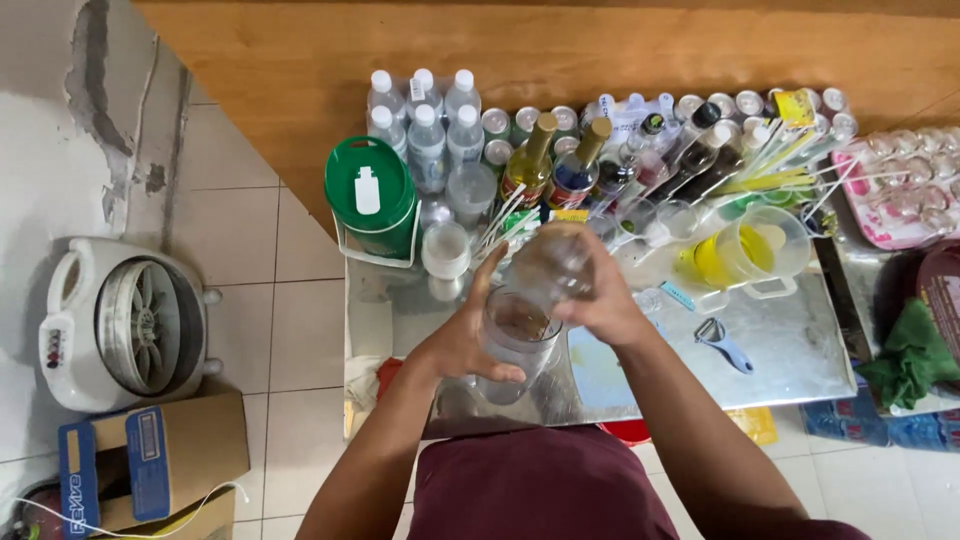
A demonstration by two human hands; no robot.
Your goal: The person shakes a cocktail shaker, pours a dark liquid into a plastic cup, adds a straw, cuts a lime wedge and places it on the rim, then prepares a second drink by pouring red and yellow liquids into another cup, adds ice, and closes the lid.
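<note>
White floor tiles are being covered on one side by a steel-topped desk (790, 350) crowded with clear water bottles (425, 125), syrup bottles and a green lidded jug (370, 195). Above its front edge, a clear plastic cup (515, 340) is being gripped by the left hand (462, 335), while a tilted clear bottle (550, 265) is being clasped by the right hand (605, 300) over the cup's mouth.

Green jug (371, 196) (white-lidded), yellow pitcher (742, 255)
</note>
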